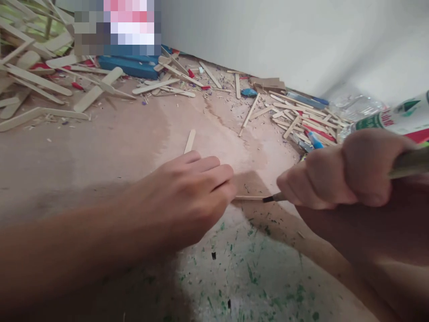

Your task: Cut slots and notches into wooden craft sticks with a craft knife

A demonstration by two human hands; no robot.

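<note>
My left hand (201, 192) is closed low over the table, with its fingers pressed together. A thin wooden craft stick (250, 197) runs out from under its fingers to the right. Another craft stick (189, 141) shows just beyond the knuckles, its near end hidden by the hand. My right hand (338, 174) is wrapped round a slim tool (410, 162) with an olive handle and a narrow dark tip; its exact kind I cannot make out. That tip meets the right end of the thin craft stick.
Craft sticks (40, 80) are heaped at the far left, by a blue block-like object (130, 65). More sticks (308, 118), splinters and red bits lie along the back right, near a clear plastic bottle (358, 107) and a white-and-green labelled container (385, 117). A white wall (284, 40) bounds the back.
</note>
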